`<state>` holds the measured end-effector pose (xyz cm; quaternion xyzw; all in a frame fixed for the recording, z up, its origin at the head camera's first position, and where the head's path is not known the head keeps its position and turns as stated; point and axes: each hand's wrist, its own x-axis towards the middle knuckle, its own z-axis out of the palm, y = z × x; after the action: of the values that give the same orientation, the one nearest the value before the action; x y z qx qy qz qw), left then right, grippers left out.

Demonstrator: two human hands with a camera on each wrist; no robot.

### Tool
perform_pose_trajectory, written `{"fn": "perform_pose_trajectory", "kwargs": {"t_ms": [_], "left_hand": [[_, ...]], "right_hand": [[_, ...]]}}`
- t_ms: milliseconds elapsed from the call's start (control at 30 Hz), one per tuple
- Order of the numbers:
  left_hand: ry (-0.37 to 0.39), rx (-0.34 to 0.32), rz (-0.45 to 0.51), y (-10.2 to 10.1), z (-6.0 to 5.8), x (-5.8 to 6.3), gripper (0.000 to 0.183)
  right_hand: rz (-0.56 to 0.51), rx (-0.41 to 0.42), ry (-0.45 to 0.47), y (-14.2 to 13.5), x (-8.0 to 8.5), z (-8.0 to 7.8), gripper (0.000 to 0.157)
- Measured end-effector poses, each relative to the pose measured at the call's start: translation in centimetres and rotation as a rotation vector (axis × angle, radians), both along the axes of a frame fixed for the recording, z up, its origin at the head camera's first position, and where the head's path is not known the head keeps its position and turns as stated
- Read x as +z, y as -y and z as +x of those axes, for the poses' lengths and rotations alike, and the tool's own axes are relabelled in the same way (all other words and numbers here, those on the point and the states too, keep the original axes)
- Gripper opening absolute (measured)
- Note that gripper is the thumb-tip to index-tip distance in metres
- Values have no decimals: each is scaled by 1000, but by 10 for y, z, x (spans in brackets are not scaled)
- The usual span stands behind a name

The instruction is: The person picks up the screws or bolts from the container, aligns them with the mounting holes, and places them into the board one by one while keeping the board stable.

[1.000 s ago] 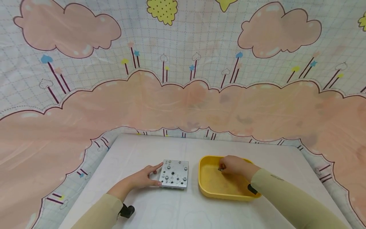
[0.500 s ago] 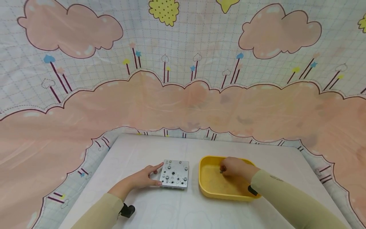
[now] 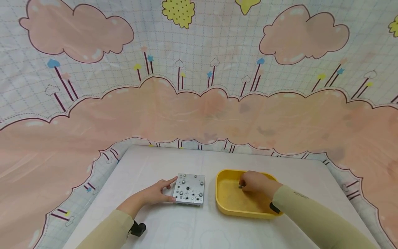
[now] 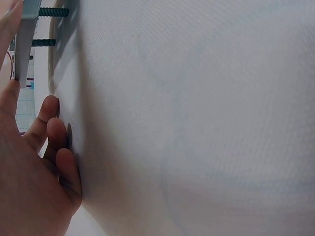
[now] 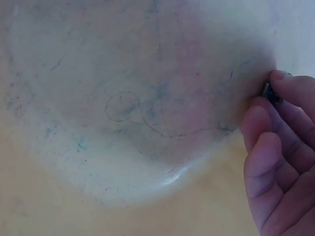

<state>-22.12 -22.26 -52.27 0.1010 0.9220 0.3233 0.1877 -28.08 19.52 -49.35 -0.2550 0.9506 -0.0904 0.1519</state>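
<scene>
A square silver metal plate (image 3: pixel 193 188) with holes and several screw heads (image 3: pixel 183 182) lies on the white table. My left hand (image 3: pixel 154 193) holds its left side, index finger at the far corner and thumb at the near corner. In the left wrist view, threaded screw ends (image 4: pixel 54 12) stick out beneath the plate, and the other fingers lie loosely curled near the tabletop. My right hand (image 3: pixel 255 181) is inside a yellow tray (image 3: pixel 229 204). Between thumb and finger it pinches a small dark cylindrical metal piece (image 5: pixel 267 92), mostly hidden, so its kind is unclear.
White cloth covers the table (image 3: pixel 174 230). Behind it hangs a patterned curtain (image 3: pixel 199 114) with pink clouds. The tray's raised walls surround the right hand, and a gap of table separates the tray from the plate.
In the tray, my right hand has shifted slightly, and the small piece in its fingers shows at a different angle. The left hand and the plate stay in place.
</scene>
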Motion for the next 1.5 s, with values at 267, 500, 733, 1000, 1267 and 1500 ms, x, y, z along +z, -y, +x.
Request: {"fn": "perform_pose_trajectory", "kwargs": {"t_ms": [267, 500, 733, 1000, 1267, 1500], "left_hand": [[5, 6, 7, 0, 2, 1, 93], [-4, 6, 3, 0, 4, 3, 92], [-10, -15, 24, 0, 3, 4, 92], [-5, -9, 15, 0, 3, 2, 93], [-8, -11, 20, 0, 3, 3, 92], [-8, -16, 23, 1, 2, 2, 92]], "right_hand": [[-30, -18, 6, 3, 5, 3, 9], [-130, -71, 92, 4, 15, 5, 11], [-218, -57, 131, 6, 21, 4, 8], [-285, -18, 134, 12, 28, 4, 14], [-315, 0, 109, 23, 40, 1, 18], [-321, 41, 38, 37, 51, -3, 18]]}}
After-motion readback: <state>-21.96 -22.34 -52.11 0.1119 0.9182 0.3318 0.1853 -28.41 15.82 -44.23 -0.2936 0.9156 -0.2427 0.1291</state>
